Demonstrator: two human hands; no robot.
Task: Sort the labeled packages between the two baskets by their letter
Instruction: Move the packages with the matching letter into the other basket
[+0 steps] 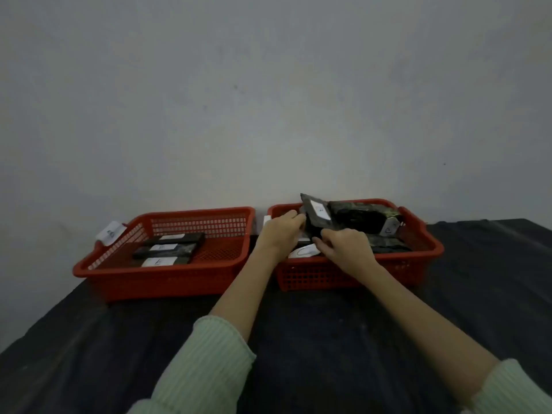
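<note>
With both hands pinching the raised package in the right basket, left grip and right grip, you're mid-pick; read its letter next.

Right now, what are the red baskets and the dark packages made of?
The red baskets look like moulded plastic: even colour, lattice holes in the walls. The dark package that both hands hold looks like a soft plastic pouch, slightly shiny, with a white paper label; I can't be sure.

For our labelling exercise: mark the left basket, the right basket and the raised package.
left basket [167,277], head view, front wall.
right basket [397,268], head view, front wall.
raised package [316,218], head view, dark face beside its white label.
</note>
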